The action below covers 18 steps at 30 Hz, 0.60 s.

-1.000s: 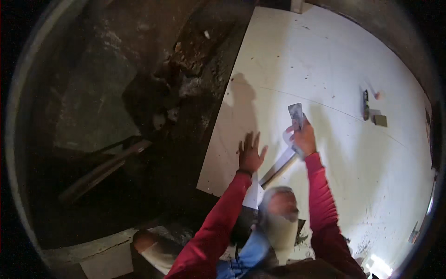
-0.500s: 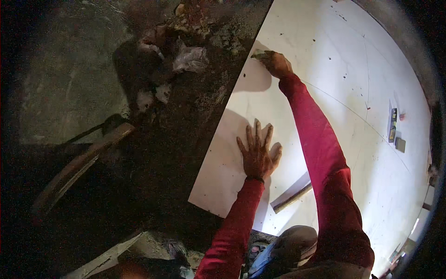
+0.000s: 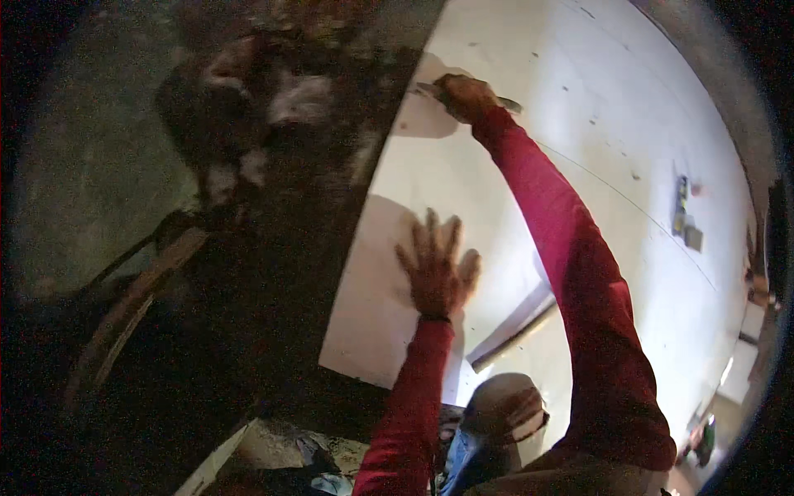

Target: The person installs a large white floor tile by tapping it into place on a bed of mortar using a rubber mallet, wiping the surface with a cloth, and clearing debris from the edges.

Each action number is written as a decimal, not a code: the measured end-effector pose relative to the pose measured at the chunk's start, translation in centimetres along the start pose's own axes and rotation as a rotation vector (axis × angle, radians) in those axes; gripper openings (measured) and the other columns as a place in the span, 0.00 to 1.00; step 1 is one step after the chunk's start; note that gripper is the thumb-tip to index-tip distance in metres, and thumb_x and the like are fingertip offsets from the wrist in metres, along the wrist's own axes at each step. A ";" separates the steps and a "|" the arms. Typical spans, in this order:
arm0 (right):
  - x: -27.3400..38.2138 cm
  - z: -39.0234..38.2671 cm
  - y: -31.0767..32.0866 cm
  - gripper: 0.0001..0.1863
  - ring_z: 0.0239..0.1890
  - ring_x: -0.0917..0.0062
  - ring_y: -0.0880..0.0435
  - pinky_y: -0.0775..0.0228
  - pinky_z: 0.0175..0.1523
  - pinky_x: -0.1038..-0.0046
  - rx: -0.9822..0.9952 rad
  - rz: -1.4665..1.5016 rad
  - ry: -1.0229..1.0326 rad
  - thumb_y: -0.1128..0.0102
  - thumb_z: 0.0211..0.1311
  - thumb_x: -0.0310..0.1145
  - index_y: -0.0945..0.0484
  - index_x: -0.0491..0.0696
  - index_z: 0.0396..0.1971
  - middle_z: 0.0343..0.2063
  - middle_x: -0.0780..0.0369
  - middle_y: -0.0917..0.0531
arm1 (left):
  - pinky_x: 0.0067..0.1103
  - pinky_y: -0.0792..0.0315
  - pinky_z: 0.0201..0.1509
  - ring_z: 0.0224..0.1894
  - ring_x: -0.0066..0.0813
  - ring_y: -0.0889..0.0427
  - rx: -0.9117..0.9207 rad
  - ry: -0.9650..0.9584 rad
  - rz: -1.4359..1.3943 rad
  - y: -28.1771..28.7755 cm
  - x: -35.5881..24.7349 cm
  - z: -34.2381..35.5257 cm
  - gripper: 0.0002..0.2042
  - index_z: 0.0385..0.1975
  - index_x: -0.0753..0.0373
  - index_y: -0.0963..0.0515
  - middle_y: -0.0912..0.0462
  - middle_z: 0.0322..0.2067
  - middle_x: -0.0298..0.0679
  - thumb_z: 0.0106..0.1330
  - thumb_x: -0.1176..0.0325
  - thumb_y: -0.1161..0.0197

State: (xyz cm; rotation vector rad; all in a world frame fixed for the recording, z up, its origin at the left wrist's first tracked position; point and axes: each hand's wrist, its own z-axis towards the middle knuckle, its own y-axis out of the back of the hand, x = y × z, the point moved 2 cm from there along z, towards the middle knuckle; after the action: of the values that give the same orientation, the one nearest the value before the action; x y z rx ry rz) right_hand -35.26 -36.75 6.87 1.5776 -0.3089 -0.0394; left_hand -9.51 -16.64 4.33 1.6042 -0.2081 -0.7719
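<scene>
A large white board or sheet [image 3: 496, 190] lies in front of me, with a thin line across it and dark specks. My left hand [image 3: 437, 269] rests flat on its near left part, fingers spread, holding nothing. Farther off, near the sheet's left edge, my right hand [image 3: 466, 97] is closed around a slim hand tool [image 3: 511, 105]. The tool's thin tip pokes out left of the fingers, and its other end shows behind the hand. Blur and the fingers hide its exact kind. Both arms wear red sleeves.
A narrow wooden strip [image 3: 514, 337] lies on the sheet beside my right arm. Toward the right are a small spirit level [image 3: 680, 202] and a grey block [image 3: 693, 240]. On the dark left side are a curved wooden piece [image 3: 136, 306] and crumpled pale plastic [image 3: 302, 99].
The view has shifted, so the scene sits farther left. My right hand has turned on its tool, whose rear end now shows. My left hand stays flat on the sheet.
</scene>
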 end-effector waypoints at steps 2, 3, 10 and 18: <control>-1.7 -2.2 -0.1 0.16 0.45 0.58 0.13 0.20 0.50 0.58 -0.036 -0.156 0.081 0.42 0.66 0.35 0.20 0.54 0.53 0.43 0.56 0.13 | 0.65 0.64 0.72 0.78 0.55 0.56 -0.031 -0.021 -0.003 -0.5 0.4 -0.1 0.36 0.75 0.44 0.42 0.54 0.78 0.45 0.67 0.41 0.46; -3.6 -3.7 0.2 0.16 0.45 0.58 0.13 0.20 0.50 0.58 -0.016 -0.180 0.049 0.42 0.66 0.35 0.20 0.54 0.53 0.43 0.56 0.13 | 0.65 0.64 0.72 0.78 0.55 0.56 -0.037 -0.030 0.031 -0.9 0.3 -0.1 0.36 0.75 0.45 0.43 0.55 0.78 0.45 0.67 0.41 0.47; -15.5 -14.1 0.9 0.33 0.45 0.60 0.14 0.21 0.51 0.58 0.180 -0.162 -0.152 0.41 0.59 0.26 0.29 0.62 0.66 0.44 0.55 0.14 | 0.64 0.57 0.72 0.77 0.55 0.53 0.030 -0.016 0.118 0.1 -0.9 -0.1 0.37 0.74 0.44 0.42 0.51 0.76 0.45 0.67 0.39 0.47; -26.1 -26.2 3.0 0.26 0.41 0.56 0.14 0.23 0.50 0.54 0.227 -0.117 -0.277 0.42 0.68 0.34 0.29 0.63 0.65 0.36 0.56 0.12 | 0.62 0.59 0.73 0.77 0.55 0.53 0.021 -0.011 0.173 0.1 -1.0 0.1 0.36 0.74 0.47 0.41 0.51 0.76 0.45 0.68 0.41 0.47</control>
State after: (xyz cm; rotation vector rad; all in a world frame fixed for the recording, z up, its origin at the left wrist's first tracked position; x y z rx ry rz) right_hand -55.18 -5.40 6.47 1.8175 -0.4486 -0.3252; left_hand -10.32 -16.15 4.79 1.5793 -0.3593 -0.6470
